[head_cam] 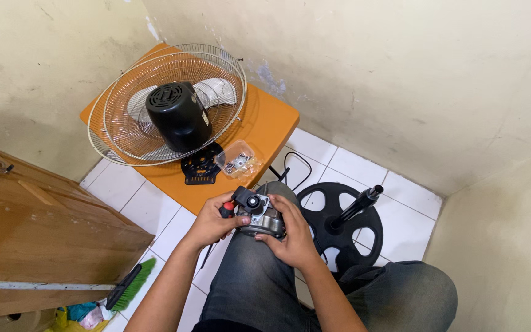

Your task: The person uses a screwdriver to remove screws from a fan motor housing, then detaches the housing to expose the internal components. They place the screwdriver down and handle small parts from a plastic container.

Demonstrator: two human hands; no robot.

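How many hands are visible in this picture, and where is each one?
2. The left hand holds a red-handled tool against the fan motor on the knee; the right hand grips that motor from the right.

The fan motor (264, 216) showed bare grey metal with a dull sheen, topped by a black plastic part. The screwdriver (226, 209) handle was red and black plastic. The fan guard (168, 103) was thin, shiny wire; its motor cover (179, 115) was glossy black plastic. The worktop (265, 123) looked smooth, matt orange. The small tub (238, 158) was clear plastic. The trousers (259, 276) were faded denim, the floor (401, 215) glazed white tile.
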